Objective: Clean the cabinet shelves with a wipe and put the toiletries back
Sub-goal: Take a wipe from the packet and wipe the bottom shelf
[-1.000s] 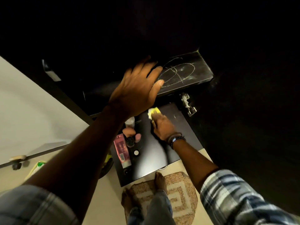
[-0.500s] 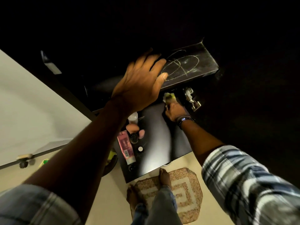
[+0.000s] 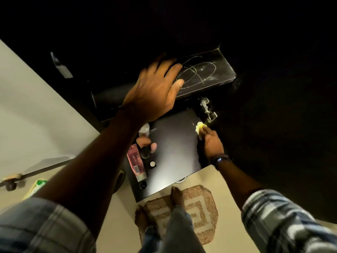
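Head view: right hand [image 3: 212,143] pinches wipe [image 3: 199,127] at right edge of lower shelf [image 3: 173,152]; left hand [image 3: 155,92] flat (a brace, likely) on upper shelf [image 3: 218,70].

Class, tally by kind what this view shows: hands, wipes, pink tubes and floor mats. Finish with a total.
Hands: 2, left hand and right hand
Wipe: 1
Pink tube: 1
Floor mat: 1
Total: 5

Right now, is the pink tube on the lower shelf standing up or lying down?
Lying down. The pink tube lies flat along the left side of the lower shelf, its barcode facing up.
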The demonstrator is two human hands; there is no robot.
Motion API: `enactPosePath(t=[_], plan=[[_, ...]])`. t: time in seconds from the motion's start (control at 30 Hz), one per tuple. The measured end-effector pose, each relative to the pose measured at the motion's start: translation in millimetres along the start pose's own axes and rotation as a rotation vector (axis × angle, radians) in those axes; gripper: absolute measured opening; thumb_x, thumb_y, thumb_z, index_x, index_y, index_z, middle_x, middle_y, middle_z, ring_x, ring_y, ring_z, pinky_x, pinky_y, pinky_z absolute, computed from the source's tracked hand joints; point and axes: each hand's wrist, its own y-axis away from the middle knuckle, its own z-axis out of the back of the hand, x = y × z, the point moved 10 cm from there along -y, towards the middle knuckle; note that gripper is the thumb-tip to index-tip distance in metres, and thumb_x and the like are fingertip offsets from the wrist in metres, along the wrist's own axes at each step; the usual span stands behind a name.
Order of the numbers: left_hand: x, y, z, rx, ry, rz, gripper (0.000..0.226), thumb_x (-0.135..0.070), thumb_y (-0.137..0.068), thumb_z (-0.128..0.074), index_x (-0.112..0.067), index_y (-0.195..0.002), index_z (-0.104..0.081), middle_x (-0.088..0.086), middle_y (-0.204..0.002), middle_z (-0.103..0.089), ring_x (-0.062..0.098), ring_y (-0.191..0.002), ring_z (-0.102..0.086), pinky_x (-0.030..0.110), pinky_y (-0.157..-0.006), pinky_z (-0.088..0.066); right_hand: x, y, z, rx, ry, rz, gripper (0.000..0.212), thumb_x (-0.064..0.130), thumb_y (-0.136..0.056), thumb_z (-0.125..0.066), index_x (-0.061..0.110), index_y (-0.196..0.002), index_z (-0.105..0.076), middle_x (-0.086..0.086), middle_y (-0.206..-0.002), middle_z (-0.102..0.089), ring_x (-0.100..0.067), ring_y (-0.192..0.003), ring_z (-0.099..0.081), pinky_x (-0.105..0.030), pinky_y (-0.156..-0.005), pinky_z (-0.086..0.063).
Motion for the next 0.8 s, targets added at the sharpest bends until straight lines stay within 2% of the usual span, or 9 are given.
enactPosePath(t=[0.13, 0.27, 0.37, 0.47, 0.53, 0.6, 0.67, 0.73, 0.8], plan=[[-0.6, -0.6, -1.8, -0.004, 0.017, -0.006, 0.046, -0.035, -0.098, -0.034, -0.012, -0.137, -0.043, 0.009, -0.141, -0.044, 0.027, -0.132, -0.035, 0.043, -0.103, -0.033, 39.2, -90.8, -11.7, 0.045, 0.065, 0.125, 0.062, 0.004, -0.084, -0.053, 0.007, -0.143, -0.035, -0.017, -0.146, -0.038, -0.037, -0.116, -0.048, -0.038, -0.1, -0.038], [-0.7, -0.2, -0.5, -0.01, 0.029, -0.005, 0.046, -0.035, -0.098, -0.034, -0.012, -0.137, -0.042, 0.008, -0.142, -0.043, 0.027, -0.132, -0.034, 0.043, -0.103, -0.033, 43.0, -115.5, -27.4, 0.065, 0.03, 0.004, 0.052, 0.009, -0.087, -0.047, 0.011, -0.139, -0.042, -0.017, -0.142, -0.042, -0.034, -0.125, -0.041, -0.041, -0.105, -0.041], [-5.0, 2.7, 1.4, -0.018, 0.017, -0.04, 0.047, -0.037, -0.098, -0.031, -0.012, -0.136, -0.043, 0.008, -0.14, -0.044, 0.027, -0.132, -0.036, 0.042, -0.103, -0.034, 35.1, -73.7, -13.2, 0.018, 0.014, 0.087, 0.069, 0.0, -0.084, -0.053, 0.012, -0.147, -0.029, -0.011, -0.155, -0.026, -0.034, -0.135, -0.033, -0.038, -0.112, -0.034], [-7.3, 3.0, 4.0, -0.023, 0.036, -0.072, 0.049, -0.04, -0.097, -0.032, -0.011, -0.135, -0.044, 0.007, -0.139, -0.046, 0.025, -0.132, -0.037, 0.041, -0.102, -0.034, 10.7, -8.8, -13.2, 0.074, 0.058, 0.068, 0.069, -0.003, -0.086, -0.049, 0.011, -0.149, -0.025, -0.009, -0.158, -0.021, -0.031, -0.137, -0.03, -0.036, -0.115, -0.03], [-15.6, 5.5, 6.8, -0.013, 0.0, -0.139, 0.05, -0.04, -0.096, -0.036, -0.01, -0.135, -0.044, 0.009, -0.14, -0.045, 0.027, -0.134, -0.035, 0.043, -0.106, -0.032, 3.6, 39.0, -18.3, 0.043, 0.01, 0.055, 0.068, -0.006, -0.083, -0.053, 0.008, -0.146, -0.032, -0.012, -0.155, -0.029, -0.035, -0.13, -0.04, -0.039, -0.11, -0.036], [-35.7, 20.7, 5.8, -0.035, -0.114, -0.252, 0.05, -0.036, -0.093, -0.041, -0.009, -0.135, -0.045, 0.012, -0.142, -0.045, 0.03, -0.137, -0.033, 0.046, -0.111, -0.027, 13.1, 85.7, -32.1, 0.0, -0.043, 0.105, 0.065, -0.008, -0.074, -0.062, 0.004, -0.137, -0.048, -0.017, -0.142, -0.048, -0.039, -0.114, -0.054, -0.041, -0.096, -0.05], [-58.0, 52.1, -3.0, -0.054, -0.157, -0.322, 0.047, -0.029, -0.093, -0.043, -0.01, -0.136, -0.046, 0.014, -0.144, -0.043, 0.031, -0.138, -0.032, 0.047, -0.113, -0.024, 39.0, 119.0, -44.6, -0.017, -0.039, 0.26, 0.052, 0.004, -0.081, -0.053, 0.008, -0.132, -0.053, -0.015, -0.132, -0.057, -0.032, -0.108, -0.057, -0.033, -0.093, -0.051], [-70.4, 97.2, -23.5, -0.007, -0.117, -0.306, 0.047, -0.02, -0.091, -0.047, -0.009, -0.137, -0.044, 0.016, -0.146, -0.039, 0.032, -0.139, -0.03, 0.048, -0.114, -0.023, 59.2, 133.0, -56.1, 0.009, -0.008, 0.387, 0.05, 0.014, -0.086, -0.039, 0.014, -0.135, -0.051, -0.009, -0.134, -0.056, -0.027, -0.11, -0.053, -0.031, -0.097, -0.047], [-63.9, 141.4, -47.1, 0.064, -0.034, -0.21, 0.051, -0.013, -0.088, -0.052, -0.007, -0.138, -0.043, 0.017, -0.148, -0.037, 0.034, -0.14, -0.026, 0.052, -0.113, -0.024, 59.3, 120.5, -50.2, -0.041, -0.015, 0.322, 0.046, 0.013, -0.087, -0.039, 0.017, -0.13, -0.056, -0.007, -0.13, -0.058, -0.027, -0.106, -0.053, -0.036, -0.091, -0.05]])
